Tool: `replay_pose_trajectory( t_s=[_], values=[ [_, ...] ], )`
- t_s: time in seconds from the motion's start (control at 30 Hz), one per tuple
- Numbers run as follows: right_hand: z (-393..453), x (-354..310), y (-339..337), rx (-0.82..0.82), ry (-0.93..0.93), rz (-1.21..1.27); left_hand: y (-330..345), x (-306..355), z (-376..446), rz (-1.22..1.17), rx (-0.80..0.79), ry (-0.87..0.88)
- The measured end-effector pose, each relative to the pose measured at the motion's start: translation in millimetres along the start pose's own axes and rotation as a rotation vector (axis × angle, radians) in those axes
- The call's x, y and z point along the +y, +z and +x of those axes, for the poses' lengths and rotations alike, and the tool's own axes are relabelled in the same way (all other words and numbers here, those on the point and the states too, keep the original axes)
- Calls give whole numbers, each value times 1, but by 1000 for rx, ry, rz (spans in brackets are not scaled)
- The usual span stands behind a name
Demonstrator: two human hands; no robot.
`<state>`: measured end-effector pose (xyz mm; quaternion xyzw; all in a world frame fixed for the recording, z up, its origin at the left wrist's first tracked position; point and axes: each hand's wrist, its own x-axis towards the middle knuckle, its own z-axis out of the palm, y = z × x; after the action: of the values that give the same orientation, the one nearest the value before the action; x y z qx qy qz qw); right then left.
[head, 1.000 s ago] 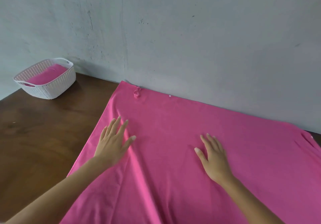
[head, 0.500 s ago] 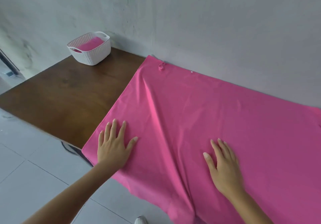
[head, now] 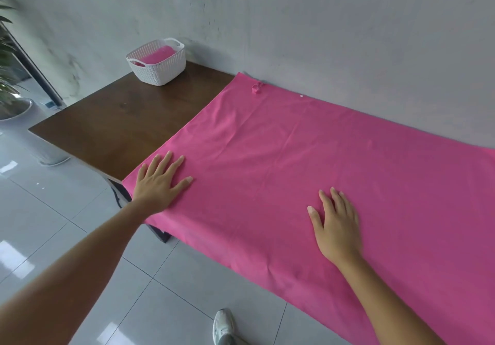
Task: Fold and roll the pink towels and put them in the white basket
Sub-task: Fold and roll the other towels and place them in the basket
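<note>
We press our left hand (head: 158, 184) and right hand (head: 336, 227), fingers straight and spread, flat on the pink towel (head: 308, 162) covering the surface (head: 112, 125); the white basket (head: 158, 62) sits upper left.

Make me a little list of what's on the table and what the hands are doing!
towel: big pink towel spread flat on the table, its near edge hanging over the side
left hand: left hand flat on the towel's near left corner
right hand: right hand flat on the towel
basket: white basket at the table's far left, something pink inside
table: brown wooden table against a grey wall
</note>
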<state>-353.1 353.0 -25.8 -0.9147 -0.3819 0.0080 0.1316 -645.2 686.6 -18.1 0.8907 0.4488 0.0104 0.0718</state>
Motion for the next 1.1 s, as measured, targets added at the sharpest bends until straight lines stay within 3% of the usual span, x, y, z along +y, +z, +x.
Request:
replay_pose_trajectory(
  t_s=[0.27,0.4,0.63,0.87,1.1],
  values=[
    [-4,6,-10,-64,-48,-11,-9,12,0,27,-80,-45],
    [-34,28,-24,-8,-70,23,-3,55,-25,-52,-8,103],
    [-99,98,-37,-43,27,-56,24,152,-74,-51,-19,409],
    [-110,110,-45,-65,33,-31,36,162,-80,39,15,419],
    [-130,122,-57,30,69,24,15,214,-86,-140,-33,597]
  ],
)
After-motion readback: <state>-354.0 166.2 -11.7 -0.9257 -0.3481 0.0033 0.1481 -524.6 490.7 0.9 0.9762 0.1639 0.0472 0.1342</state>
